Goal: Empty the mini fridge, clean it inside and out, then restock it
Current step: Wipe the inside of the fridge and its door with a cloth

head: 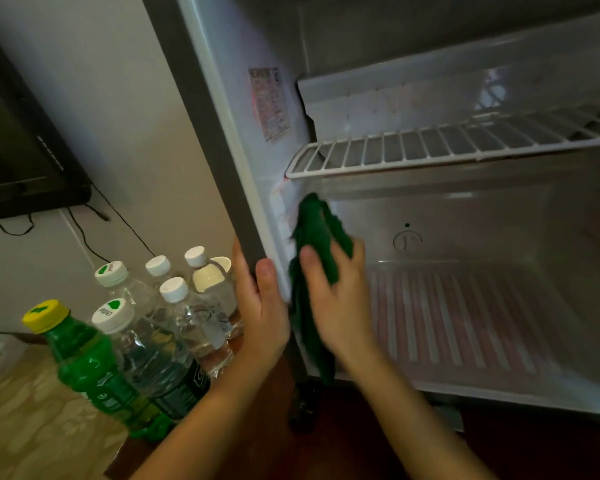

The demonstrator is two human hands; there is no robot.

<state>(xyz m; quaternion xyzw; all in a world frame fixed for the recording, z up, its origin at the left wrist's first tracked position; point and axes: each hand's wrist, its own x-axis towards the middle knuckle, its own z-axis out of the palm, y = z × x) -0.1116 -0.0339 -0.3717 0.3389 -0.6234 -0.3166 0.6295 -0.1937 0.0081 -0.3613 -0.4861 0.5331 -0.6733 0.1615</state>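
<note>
The mini fridge (465, 306) stands open with nothing stored inside it; a white wire shelf (447, 147) crosses its upper part. My right hand (340, 299) grips a dark green cloth (317, 237) against the inner left wall, just below the shelf. The cloth hangs down past the fridge's lower lip. My left hand (262, 306) grips the fridge's grey left front edge (205, 133), thumb on the front and fingers round the outer side. Several water bottles (174, 327) and a green bottle with a yellow cap (84, 358) stand left of the fridge.
A dark screen (21, 161) hangs on the wall at the upper left, with black cables (84, 233) trailing below it. The bottles stand on a light patterned surface (32, 427). A sticker (269, 103) is on the fridge's inner left wall. Dark reddish floor (361, 445) lies below the fridge.
</note>
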